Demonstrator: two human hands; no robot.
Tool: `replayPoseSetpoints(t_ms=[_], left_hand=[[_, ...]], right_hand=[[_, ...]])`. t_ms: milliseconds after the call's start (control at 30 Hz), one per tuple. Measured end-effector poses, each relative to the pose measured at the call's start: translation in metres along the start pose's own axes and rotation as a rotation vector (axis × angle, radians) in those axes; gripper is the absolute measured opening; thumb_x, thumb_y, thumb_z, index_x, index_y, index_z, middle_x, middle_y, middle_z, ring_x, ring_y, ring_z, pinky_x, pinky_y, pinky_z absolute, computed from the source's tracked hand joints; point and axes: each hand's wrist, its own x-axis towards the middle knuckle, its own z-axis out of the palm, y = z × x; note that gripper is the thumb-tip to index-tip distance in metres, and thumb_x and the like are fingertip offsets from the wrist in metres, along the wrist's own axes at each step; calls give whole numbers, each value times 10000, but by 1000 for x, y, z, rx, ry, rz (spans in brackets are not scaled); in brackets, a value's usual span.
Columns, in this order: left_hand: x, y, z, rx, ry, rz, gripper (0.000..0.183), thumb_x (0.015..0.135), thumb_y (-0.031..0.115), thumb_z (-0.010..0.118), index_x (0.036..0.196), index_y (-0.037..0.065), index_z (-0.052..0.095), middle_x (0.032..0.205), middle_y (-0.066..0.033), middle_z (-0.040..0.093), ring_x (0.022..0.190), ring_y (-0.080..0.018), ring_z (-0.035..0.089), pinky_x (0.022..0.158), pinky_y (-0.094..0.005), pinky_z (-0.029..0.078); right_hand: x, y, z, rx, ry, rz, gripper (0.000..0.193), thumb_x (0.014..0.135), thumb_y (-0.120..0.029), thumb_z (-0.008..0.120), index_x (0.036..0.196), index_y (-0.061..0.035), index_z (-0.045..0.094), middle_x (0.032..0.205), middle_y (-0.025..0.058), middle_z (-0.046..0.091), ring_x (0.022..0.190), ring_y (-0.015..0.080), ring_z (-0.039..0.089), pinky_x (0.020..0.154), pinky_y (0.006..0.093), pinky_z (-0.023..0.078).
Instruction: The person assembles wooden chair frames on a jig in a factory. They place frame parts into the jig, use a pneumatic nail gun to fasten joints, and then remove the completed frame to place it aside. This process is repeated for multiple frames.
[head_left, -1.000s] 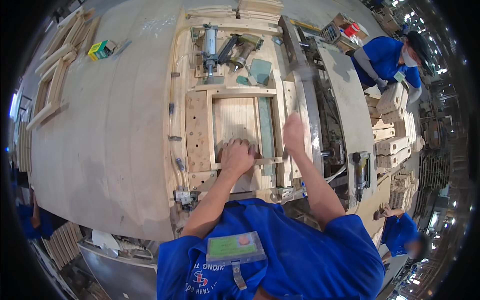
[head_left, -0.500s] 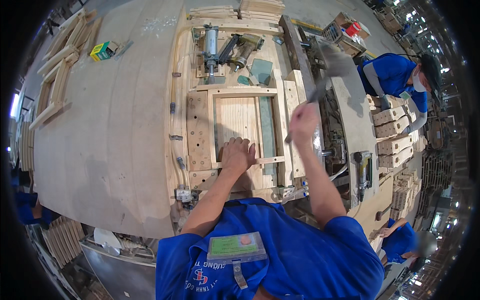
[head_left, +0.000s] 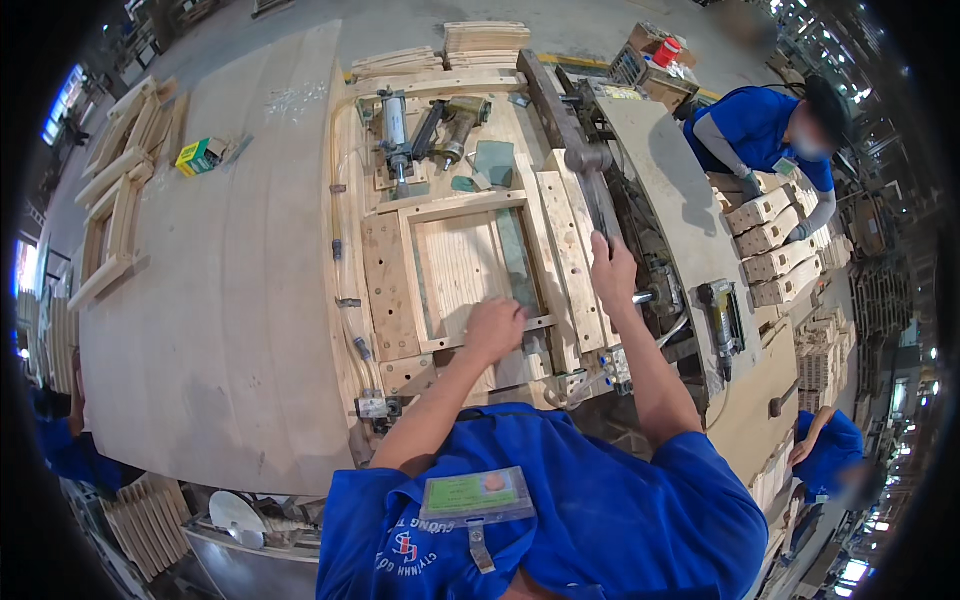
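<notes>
A hammer (head_left: pixel 596 190) is in my right hand (head_left: pixel 614 272), closed round its handle. Its head points away from me, over the right side of the wooden jig (head_left: pixel 392 285). Inside the jig lies a rectangular light-wood frame (head_left: pixel 465 207), with a pale board (head_left: pixel 455 255) showing in its opening. My left hand (head_left: pixel 494 328) is over the frame's near rail, its fingers curled in. What those fingers hold, if anything, is hidden.
Beyond the frame lie an air cylinder (head_left: pixel 394 130) and a nail gun (head_left: pixel 462 122). A green-yellow box (head_left: pixel 200 156) sits on the broad board at left. Another nail gun (head_left: pixel 718 318) rests at right. A co-worker (head_left: pixel 765 130) handles wooden parts at far right.
My right hand has swung the hammer, which was blurred before; its head now shows clearly lower down. My left hand has gone from spread fingers to curled ones and shifted slightly right.
</notes>
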Motion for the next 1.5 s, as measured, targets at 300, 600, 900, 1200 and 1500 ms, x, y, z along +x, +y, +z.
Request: replayPoseSetpoints(t_ms=[300, 600, 900, 1200, 1500], left_hand=[[25, 28, 30, 33, -149, 27, 482, 1042, 409, 584, 897, 0, 795, 932, -247, 711, 991, -429, 670, 926, -537, 527], [28, 24, 33, 32, -182, -72, 501, 1003, 442, 603, 887, -8, 790, 969, -276, 718, 982, -453, 676, 926, -542, 532], [22, 40, 33, -47, -18, -40, 380, 965, 385, 743, 858, 23, 710, 913, -188, 716, 917, -397, 674, 854, -503, 519], [-36, 58, 4, -373, 39, -31, 248, 973, 280, 762, 988, 34, 734, 929, -143, 752, 896, -305, 728, 821, -439, 558], [-54, 79, 62, -867, -596, -110, 357, 1091, 340, 671, 1137, -4, 757, 981, -84, 784, 890, -165, 728, 826, -307, 576]], right_hand=[[-17, 53, -2, -313, -78, 234, 384, 1025, -370, 648, 1171, -16, 675, 1030, 316, 730, 997, 506, 703, 883, 593, 539], [-37, 121, -168, -509, 370, 0, 462, 891, -207, 789, 1307, -47, 668, 1159, 235, 680, 1095, 438, 645, 950, 523, 504], [-26, 193, -231, -722, 36, 238, 729, 888, -131, 733, 1547, -56, 431, 1338, 274, 632, 1264, 464, 618, 1062, 547, 509], [-37, 111, -263, -94, -29, 502, 311, 1036, -304, 671, 1174, -27, 641, 845, 97, 690, 619, 238, 670, 577, 381, 534], [-133, -32, -164, 244, -326, 489, 147, 1066, -195, 634, 1130, -63, 635, 681, -29, 592, 538, 62, 537, 489, 284, 434]])
